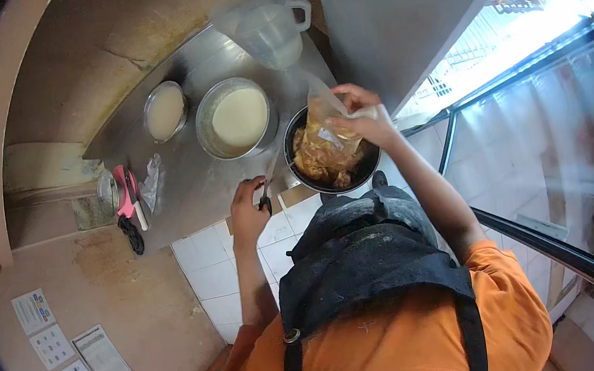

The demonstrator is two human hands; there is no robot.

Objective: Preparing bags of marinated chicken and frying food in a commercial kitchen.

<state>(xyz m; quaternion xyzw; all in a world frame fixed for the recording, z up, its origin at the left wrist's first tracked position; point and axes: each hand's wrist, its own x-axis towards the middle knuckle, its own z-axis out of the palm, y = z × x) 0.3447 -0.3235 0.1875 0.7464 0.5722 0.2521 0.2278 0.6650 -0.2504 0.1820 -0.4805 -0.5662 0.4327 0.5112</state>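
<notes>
My right hand (pixel 363 115) grips the upper part of a clear plastic bag (pixel 331 124) that holds yellowish, seasoned meat and bears a small label. The bag's lower part rests in or just over a dark round bowl (pixel 295 171), where pieces of similar meat (pixel 310 155) lie. Left of the bowl, my left hand (pixel 249 206) is closed round the dark handle of scissors (pixel 265 198), their blades pointing up and away from me. Just beyond the left hand stands a metal pot (pixel 207 141) with a pale creamy liquid.
A steel worktop (pixel 190 182) carries a smaller bowl of pale liquid (pixel 165 113), a clear plastic jug (pixel 270 25), a crumpled plastic bag (pixel 151 183) and a white-handled knife (pixel 137 203) on something pink. On the right, a lit fridge (pixel 461 62) has its glass door (pixel 544 181) open.
</notes>
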